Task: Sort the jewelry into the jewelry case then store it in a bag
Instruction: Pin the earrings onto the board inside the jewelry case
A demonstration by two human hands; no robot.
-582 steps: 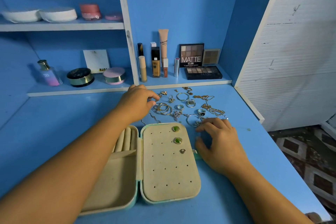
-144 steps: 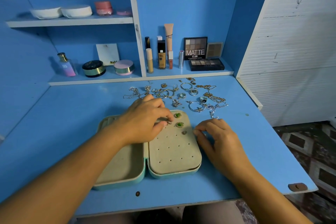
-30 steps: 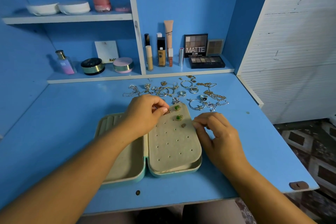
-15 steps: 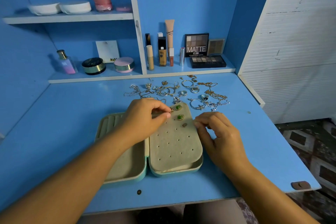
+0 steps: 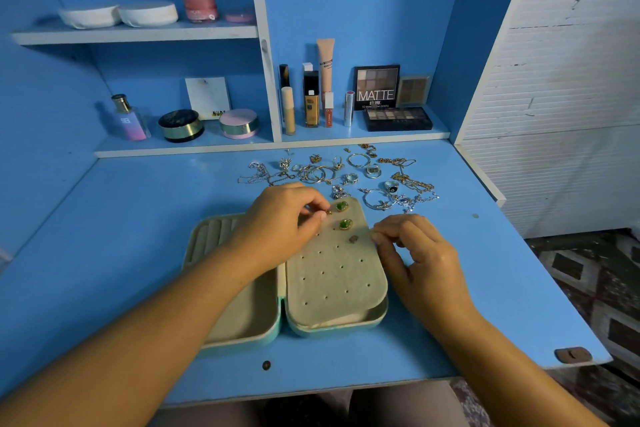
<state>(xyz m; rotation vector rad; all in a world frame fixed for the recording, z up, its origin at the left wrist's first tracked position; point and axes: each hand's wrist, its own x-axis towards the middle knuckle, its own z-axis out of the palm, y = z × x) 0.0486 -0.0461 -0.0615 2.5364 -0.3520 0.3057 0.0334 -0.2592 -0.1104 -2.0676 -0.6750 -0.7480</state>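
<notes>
- Jewelry case [image 5: 332, 331], teal-shelled and lined in beige velvet: lies open flat on the blue bench [image 5: 104, 236], near its front edge, beneath both hands.
- Perforated beige earring panel [image 5: 332, 281]: covers the right half of the case. It carries a pair of green-stone studs [image 5: 341, 206], one behind the other near the far edge, and a small dull stud [image 5: 353, 238] just in front of them.
- Left hand [image 5: 280, 222]: reaches across the left half of the case. Thumb and forefinger pinch a small gold-coloured earring [image 5: 328, 211] at the panel's far left corner, just beside the farther green stud.
- Right hand [image 5: 422, 260]: sits at the panel's right edge with fingers curled, thumb and forefinger tips drawn together just beside the dull stud. Whether they hold anything cannot be told.
- Padded ring rolls [image 5: 214, 232]: beige ridges at the far end of the left half, partly hidden by the left hand.
- Loose jewelry [image 5: 346, 177]: silver and gold hoops, rings and chains spread on the bench just beyond the case, before the lower shelf [image 5: 242, 146].
- Lower shelf contents: upright cosmetic tubes, round compacts, a black "MATTE" eyeshadow palette [image 5: 376, 87] and a pink-and-violet perfume bottle [image 5: 129, 120].
</notes>
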